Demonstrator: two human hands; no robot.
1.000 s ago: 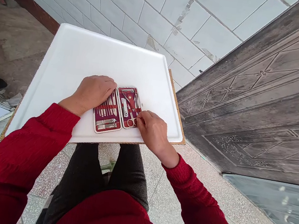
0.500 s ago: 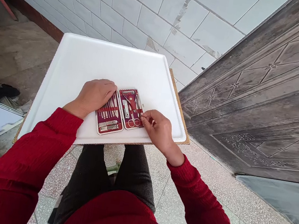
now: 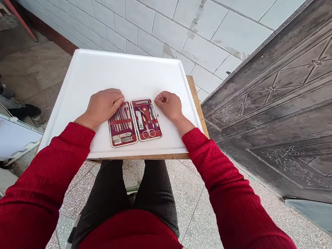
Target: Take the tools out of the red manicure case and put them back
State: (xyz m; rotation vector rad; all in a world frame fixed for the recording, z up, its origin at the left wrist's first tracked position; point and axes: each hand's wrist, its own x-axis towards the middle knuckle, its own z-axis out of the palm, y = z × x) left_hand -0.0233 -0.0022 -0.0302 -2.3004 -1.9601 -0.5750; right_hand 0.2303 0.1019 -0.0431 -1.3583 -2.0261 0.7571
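Observation:
An open manicure set case (image 3: pixel 133 142) with a dark red lining lies on the white foam board. Its left half holds a row of slim metal tools (image 3: pixel 120 120) under a red strap and nail clippers (image 3: pixel 122 138) near the bottom. In its right half are small scissors (image 3: pixel 149 133), red-handled nippers (image 3: pixel 145 112) and more slim tools. My left hand (image 3: pixel 102 106) is curled with the thumb and fingers at the left half's upper corner. My right hand (image 3: pixel 170 105) is pinched beside the right half's top corner; whatever its fingertips hold, if anything, is hidden.
The white foam board (image 3: pixel 120 74) rests on a wooden surface (image 3: pixel 194 89) whose edge shows at the right and front. Behind it stands a tiled wall (image 3: pixel 156 23); a carved grey door panel (image 3: pixel 282 96) is at the right. Cluttered shelving (image 3: pixel 4 121) stands at the left.
My right hand has moved from the right half's lower right edge up to its top right corner. My left hand stays by the left half. The view has shifted slightly.

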